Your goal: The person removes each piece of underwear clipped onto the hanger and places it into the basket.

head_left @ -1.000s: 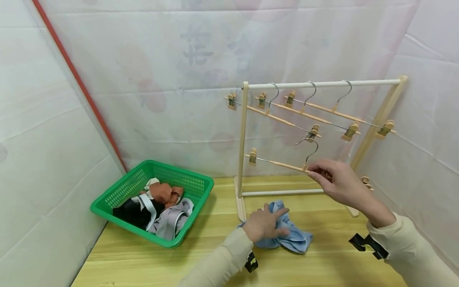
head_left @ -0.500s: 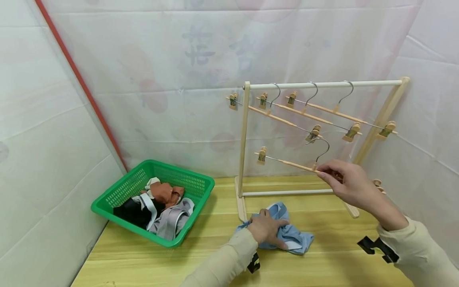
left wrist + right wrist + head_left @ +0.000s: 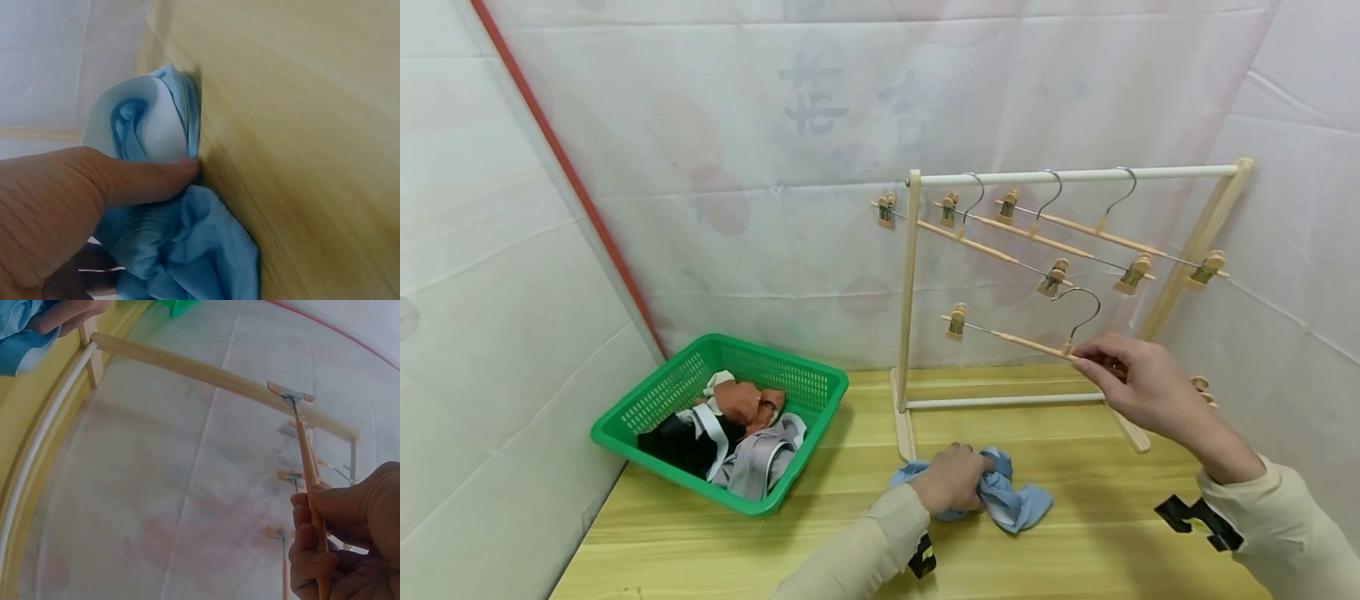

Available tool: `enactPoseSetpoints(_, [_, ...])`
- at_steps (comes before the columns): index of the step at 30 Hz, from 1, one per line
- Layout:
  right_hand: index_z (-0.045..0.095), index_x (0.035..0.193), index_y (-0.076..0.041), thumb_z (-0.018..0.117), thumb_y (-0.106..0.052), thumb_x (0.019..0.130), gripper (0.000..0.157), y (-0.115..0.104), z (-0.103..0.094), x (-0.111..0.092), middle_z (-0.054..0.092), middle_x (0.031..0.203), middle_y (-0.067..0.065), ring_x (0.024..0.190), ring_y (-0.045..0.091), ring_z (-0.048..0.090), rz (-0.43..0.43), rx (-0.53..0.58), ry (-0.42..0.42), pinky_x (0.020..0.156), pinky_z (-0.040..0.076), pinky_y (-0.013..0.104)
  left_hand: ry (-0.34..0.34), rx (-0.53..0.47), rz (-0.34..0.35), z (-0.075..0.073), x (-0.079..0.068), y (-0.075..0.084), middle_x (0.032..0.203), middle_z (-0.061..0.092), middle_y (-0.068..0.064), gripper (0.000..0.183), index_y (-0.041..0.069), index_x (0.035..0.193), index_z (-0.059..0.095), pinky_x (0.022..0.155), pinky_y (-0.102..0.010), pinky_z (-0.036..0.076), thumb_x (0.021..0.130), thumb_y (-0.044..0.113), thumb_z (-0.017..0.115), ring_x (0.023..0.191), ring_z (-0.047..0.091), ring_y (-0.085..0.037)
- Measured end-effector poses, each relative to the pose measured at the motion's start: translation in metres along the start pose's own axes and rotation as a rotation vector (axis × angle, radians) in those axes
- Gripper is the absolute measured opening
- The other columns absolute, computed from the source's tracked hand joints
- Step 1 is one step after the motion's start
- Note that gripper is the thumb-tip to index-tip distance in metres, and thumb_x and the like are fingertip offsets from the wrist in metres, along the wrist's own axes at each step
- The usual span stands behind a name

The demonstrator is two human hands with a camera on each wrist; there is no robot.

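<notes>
On the wooden table a crumpled light-blue cloth garment (image 3: 1015,502) lies bunched under my left hand (image 3: 953,479). The left wrist view shows the thumb and fingers gripping the blue fabric (image 3: 212,244), with a white-lined band curving above the thumb. My right hand (image 3: 1138,383) pinches a clip hanger (image 3: 1033,343) by its bar, just beside the base of its metal hook. In the right wrist view the fingers curl round the hanger's bar (image 3: 307,453), and one clip shows at the far end. The hanger is held in front of the rack, off its rail.
The wooden rack (image 3: 908,292) stands at the back right, with several clip hangers on its white top rail (image 3: 1000,179). At the left sits a green basket (image 3: 625,450) holding brown, black and grey garments (image 3: 748,467). Fabric walls (image 3: 737,250) enclose the table.
My right hand has shifted to the right with the hanger. My left hand, earlier spread over the blue garment, has curled its fingers into it and bunched it up.
</notes>
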State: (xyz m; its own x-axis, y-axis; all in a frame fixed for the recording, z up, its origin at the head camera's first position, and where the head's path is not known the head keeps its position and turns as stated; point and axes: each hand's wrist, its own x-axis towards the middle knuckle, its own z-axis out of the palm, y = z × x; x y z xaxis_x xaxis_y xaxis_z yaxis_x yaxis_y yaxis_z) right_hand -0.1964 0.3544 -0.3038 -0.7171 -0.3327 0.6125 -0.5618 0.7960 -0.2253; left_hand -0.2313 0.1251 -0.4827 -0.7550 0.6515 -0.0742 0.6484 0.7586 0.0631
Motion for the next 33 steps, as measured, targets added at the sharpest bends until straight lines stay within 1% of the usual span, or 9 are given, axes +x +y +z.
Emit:
enactPoseSetpoints(4, [0.074, 0.097, -0.015, 0.072, -0.002, 0.091, 0.015, -0.001, -0.002, -0.001, 0.057, 0.072, -0.008, 0.055, -0.002, 0.039, 0.010, -0.001, -0.002, 0.047, 0.032, 0.015, 0.036, -0.087, 0.036, 0.000, -0.001, -0.008, 0.115, 0.073, 0.006, 0.049, 0.030, 0.130, 0.066, 0.073, -0.020, 0.051, 0.084, 0.021, 0.082, 0.095, 0.064, -0.007])
enactPoseSetpoints(6, [0.074, 0.097, -0.016, 0.072, -0.002, 0.092, 0.015, -0.001, -0.002, -0.001, 0.057, 0.071, -0.009, 0.054, -0.001, 0.039, 0.022, 0.002, 0.000, 0.047, 0.032, 0.016, 0.048, -0.132, 0.060, 0.000, -0.002, -0.012, 0.117, 0.073, 0.005, 0.052, 0.027, 0.132, 0.066, 0.068, -0.018, 0.044, 0.084, 0.011, 0.078, 0.085, 0.059, -0.005])
enactPoseSetpoints(9, [0.074, 0.096, -0.017, 0.072, -0.002, 0.092, 0.015, -0.002, -0.004, -0.002, 0.056, 0.069, -0.011, 0.053, 0.000, 0.039, 0.037, 0.008, 0.004, 0.046, 0.032, 0.016, 0.063, -0.193, 0.086, -0.004, -0.006, -0.018, 0.118, 0.074, 0.004, 0.056, 0.024, 0.134, 0.065, 0.062, -0.019, 0.037, 0.083, 0.004, 0.074, 0.073, 0.050, -0.007])
enactPoseSetpoints(12, [0.074, 0.095, -0.017, 0.072, -0.003, 0.092, 0.014, -0.002, -0.004, -0.003, 0.056, 0.069, -0.011, 0.052, 0.000, 0.039, 0.041, 0.010, 0.006, 0.046, 0.032, 0.016, 0.080, -0.240, 0.099, -0.011, -0.010, -0.023, 0.114, 0.074, 0.003, 0.058, 0.022, 0.134, 0.066, 0.056, -0.019, 0.034, 0.081, 0.000, 0.073, 0.066, 0.045, -0.008])
enactPoseSetpoints(15, [0.074, 0.095, -0.017, 0.071, -0.003, 0.093, 0.014, -0.001, -0.005, -0.004, 0.057, 0.069, -0.011, 0.052, 0.000, 0.039, 0.042, 0.014, 0.006, 0.045, 0.032, 0.016, 0.095, -0.280, 0.112, -0.021, -0.015, -0.028, 0.103, 0.072, 0.002, 0.058, 0.021, 0.134, 0.066, 0.053, -0.019, 0.030, 0.081, -0.003, 0.071, 0.061, 0.040, -0.009])
enactPoseSetpoints(19, [0.073, 0.094, -0.018, 0.072, -0.003, 0.092, 0.016, 0.001, -0.007, -0.004, 0.057, 0.069, -0.011, 0.053, 0.000, 0.040, 0.039, 0.015, 0.011, 0.046, 0.032, 0.016, 0.125, -0.314, 0.131, -0.032, -0.020, -0.038, 0.098, 0.069, 0.001, 0.055, 0.017, 0.130, 0.067, 0.053, -0.018, 0.029, 0.080, -0.005, 0.069, 0.062, 0.040, -0.007])
enactPoseSetpoints(23, [0.073, 0.093, -0.020, 0.073, -0.002, 0.091, 0.018, 0.002, -0.008, -0.003, 0.055, 0.069, -0.012, 0.053, 0.000, 0.039, 0.026, 0.014, 0.022, 0.046, 0.032, 0.015, 0.154, -0.349, 0.156, -0.047, -0.026, -0.046, 0.100, 0.071, -0.001, 0.051, 0.013, 0.125, 0.069, 0.054, -0.016, 0.031, 0.078, -0.008, 0.067, 0.065, 0.042, -0.006])
enactPoseSetpoints(27, [0.073, 0.092, -0.020, 0.073, -0.002, 0.090, 0.018, 0.003, -0.010, -0.004, 0.056, 0.069, -0.011, 0.054, -0.001, 0.040, 0.022, 0.017, 0.029, 0.046, 0.032, 0.015, 0.194, -0.342, 0.186, -0.062, -0.032, -0.053, 0.094, 0.069, 0.001, 0.048, 0.013, 0.118, 0.071, 0.052, -0.015, 0.028, 0.076, -0.011, 0.065, 0.062, 0.039, -0.005])
enactPoseSetpoints(33, [0.073, 0.092, -0.019, 0.073, -0.001, 0.090, 0.018, 0.002, -0.013, -0.005, 0.058, 0.070, -0.011, 0.053, 0.000, 0.041, 0.034, 0.023, 0.037, 0.046, 0.033, 0.015, 0.216, -0.346, 0.173, -0.083, -0.043, -0.063, 0.092, 0.067, 0.003, 0.044, 0.014, 0.112, 0.072, 0.055, -0.013, 0.029, 0.076, -0.011, 0.064, 0.065, 0.042, -0.005])
